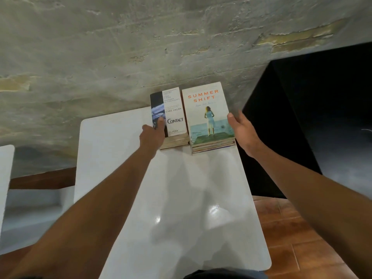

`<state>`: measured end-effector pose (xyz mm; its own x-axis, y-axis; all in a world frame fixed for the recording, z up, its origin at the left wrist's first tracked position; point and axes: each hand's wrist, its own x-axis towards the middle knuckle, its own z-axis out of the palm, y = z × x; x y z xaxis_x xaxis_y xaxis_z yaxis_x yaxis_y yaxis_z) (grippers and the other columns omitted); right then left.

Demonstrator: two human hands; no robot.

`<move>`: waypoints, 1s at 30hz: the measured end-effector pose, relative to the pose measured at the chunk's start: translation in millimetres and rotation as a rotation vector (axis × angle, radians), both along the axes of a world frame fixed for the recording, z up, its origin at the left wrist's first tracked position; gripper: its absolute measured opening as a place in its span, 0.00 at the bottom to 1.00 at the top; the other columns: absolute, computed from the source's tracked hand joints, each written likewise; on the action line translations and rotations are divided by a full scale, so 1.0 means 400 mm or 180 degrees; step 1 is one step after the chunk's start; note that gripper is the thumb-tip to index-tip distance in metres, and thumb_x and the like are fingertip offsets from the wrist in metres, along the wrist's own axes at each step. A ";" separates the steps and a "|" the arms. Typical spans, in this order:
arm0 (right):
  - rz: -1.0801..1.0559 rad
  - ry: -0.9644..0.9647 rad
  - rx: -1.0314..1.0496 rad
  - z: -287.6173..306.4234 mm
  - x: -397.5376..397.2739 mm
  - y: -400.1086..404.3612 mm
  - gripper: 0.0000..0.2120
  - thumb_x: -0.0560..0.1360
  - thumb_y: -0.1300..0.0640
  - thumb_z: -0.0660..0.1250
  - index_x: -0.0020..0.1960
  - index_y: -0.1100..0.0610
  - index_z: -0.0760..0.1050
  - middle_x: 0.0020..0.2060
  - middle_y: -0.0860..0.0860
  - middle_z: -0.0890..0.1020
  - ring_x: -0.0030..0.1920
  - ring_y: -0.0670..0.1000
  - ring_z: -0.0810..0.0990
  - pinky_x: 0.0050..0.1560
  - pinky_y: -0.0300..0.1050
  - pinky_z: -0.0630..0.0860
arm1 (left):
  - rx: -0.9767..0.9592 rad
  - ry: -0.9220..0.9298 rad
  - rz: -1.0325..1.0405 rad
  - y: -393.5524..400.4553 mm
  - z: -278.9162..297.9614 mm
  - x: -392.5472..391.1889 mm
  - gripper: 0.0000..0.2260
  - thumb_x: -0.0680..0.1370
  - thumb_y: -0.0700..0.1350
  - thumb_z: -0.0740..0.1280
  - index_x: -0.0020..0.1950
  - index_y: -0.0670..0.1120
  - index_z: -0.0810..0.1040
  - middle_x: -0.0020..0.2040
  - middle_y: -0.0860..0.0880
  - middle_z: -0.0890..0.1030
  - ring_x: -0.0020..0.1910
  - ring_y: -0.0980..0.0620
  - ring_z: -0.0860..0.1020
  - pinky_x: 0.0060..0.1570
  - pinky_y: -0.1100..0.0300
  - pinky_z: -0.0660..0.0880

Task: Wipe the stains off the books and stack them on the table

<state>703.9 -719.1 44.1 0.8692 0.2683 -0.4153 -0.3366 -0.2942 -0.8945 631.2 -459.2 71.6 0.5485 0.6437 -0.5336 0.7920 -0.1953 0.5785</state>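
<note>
Two piles of books sit side by side at the far end of the white table (181, 198), against the wall. The left pile is topped by "Contact" (173, 115). The right pile is a stack of several books with "Summer Shift" (208, 113) on top. My left hand (153, 135) grips the left edge of the "Contact" book, its thumb lying on the cover. My right hand (240, 125) is against the right side of the "Summer Shift" stack, thumb at the cover's edge. No cloth is in view.
A rough grey concrete wall (120, 57) rises right behind the books. A tall black box or cabinet (312, 117) stands just right of the table. A second white surface (6, 178) lies at the far left. Wooden floor (302, 228) shows at the lower right.
</note>
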 end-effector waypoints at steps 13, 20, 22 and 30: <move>-0.0077 -0.0129 -0.0547 -0.005 -0.013 0.072 0.19 0.85 0.47 0.56 0.75 0.45 0.64 0.57 0.45 0.77 0.49 0.45 0.80 0.38 0.37 0.77 | -0.0629 -0.0657 -0.0765 0.020 -0.015 -0.012 0.11 0.85 0.53 0.59 0.63 0.51 0.73 0.57 0.51 0.82 0.51 0.44 0.79 0.50 0.46 0.80; 0.0056 -0.0163 -0.0734 0.005 -0.012 0.077 0.21 0.85 0.46 0.55 0.76 0.45 0.61 0.60 0.45 0.76 0.55 0.50 0.79 0.37 0.37 0.77 | -0.0289 -0.0418 -0.0941 0.040 -0.018 -0.006 0.11 0.82 0.56 0.63 0.60 0.53 0.74 0.53 0.53 0.80 0.51 0.48 0.79 0.39 0.61 0.73; 0.0087 -0.0159 -0.0789 0.006 -0.013 0.078 0.21 0.85 0.47 0.54 0.77 0.45 0.60 0.60 0.46 0.75 0.54 0.50 0.79 0.36 0.36 0.77 | -0.0243 -0.0402 -0.0961 0.046 -0.023 -0.009 0.10 0.82 0.57 0.64 0.59 0.53 0.73 0.53 0.53 0.80 0.51 0.50 0.78 0.42 0.60 0.74; 0.0355 -0.0181 -0.1453 0.011 0.005 0.076 0.23 0.84 0.43 0.54 0.76 0.49 0.58 0.61 0.51 0.77 0.49 0.50 0.81 0.31 0.38 0.76 | -0.0468 -0.0301 -0.0794 0.048 -0.028 0.001 0.12 0.83 0.56 0.61 0.60 0.49 0.74 0.56 0.49 0.79 0.48 0.52 0.74 0.54 0.50 0.76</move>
